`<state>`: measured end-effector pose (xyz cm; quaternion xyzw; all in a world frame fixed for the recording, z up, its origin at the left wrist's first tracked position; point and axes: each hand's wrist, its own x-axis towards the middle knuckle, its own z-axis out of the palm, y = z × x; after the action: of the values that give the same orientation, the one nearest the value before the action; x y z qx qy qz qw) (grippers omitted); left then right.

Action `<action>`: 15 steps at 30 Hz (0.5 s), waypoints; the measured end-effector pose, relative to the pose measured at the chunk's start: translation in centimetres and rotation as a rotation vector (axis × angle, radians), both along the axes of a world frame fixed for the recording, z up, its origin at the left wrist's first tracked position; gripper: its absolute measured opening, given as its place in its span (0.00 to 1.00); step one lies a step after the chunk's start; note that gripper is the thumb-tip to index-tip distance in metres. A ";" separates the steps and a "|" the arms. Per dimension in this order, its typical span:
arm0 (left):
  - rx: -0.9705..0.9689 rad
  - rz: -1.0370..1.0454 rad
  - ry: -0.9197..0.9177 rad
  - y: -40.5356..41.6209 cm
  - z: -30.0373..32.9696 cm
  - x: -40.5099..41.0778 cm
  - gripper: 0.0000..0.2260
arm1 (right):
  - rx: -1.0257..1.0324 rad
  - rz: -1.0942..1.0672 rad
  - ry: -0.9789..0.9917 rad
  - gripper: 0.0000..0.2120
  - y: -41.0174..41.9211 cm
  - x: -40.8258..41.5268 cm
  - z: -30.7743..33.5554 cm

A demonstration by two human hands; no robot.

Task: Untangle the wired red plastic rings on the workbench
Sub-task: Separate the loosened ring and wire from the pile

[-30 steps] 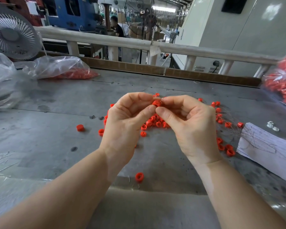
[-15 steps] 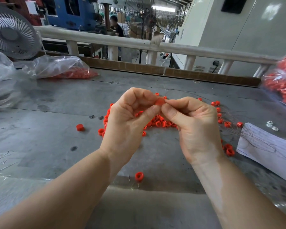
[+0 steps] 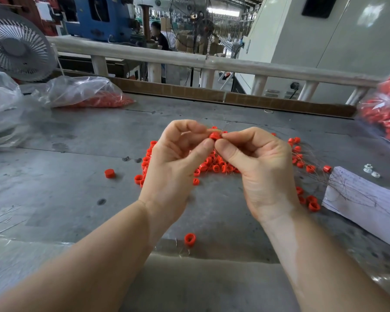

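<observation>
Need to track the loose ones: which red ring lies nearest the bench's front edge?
The lone red ring between the two forearms, resting alone near the workbench front edge, well apart from the main pile.

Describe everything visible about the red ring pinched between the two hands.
The red ring is a small, short cylinder of what looks like smooth plastic. It is held in the air above the pile of red rings on the workbench, pinched between the fingertips of the left hand and the right hand. The fingers hide much of it. Any wire on it is too thin to make out.
</observation>
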<state>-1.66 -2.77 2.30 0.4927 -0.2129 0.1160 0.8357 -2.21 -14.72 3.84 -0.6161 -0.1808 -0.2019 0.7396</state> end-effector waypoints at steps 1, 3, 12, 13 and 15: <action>-0.040 -0.036 0.034 0.0 0.0 0.1 0.08 | -0.017 -0.004 -0.010 0.07 -0.1 0.0 0.0; -0.091 -0.091 0.075 0.0 0.1 0.1 0.08 | -0.036 -0.001 -0.018 0.08 -0.3 0.1 -0.1; -0.002 -0.031 0.048 0.1 0.1 0.1 0.09 | -0.004 0.009 0.004 0.08 -0.1 -0.1 0.0; 0.021 -0.017 0.040 0.1 0.1 0.0 0.09 | 0.001 0.003 0.009 0.08 -0.1 -0.1 0.0; 0.053 -0.016 0.030 0.2 0.1 0.0 0.09 | 0.006 -0.006 0.011 0.07 -0.1 0.0 0.0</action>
<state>-1.70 -2.62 2.42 0.5144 -0.2075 0.0963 0.8264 -2.22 -14.85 3.88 -0.6157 -0.1743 -0.2010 0.7417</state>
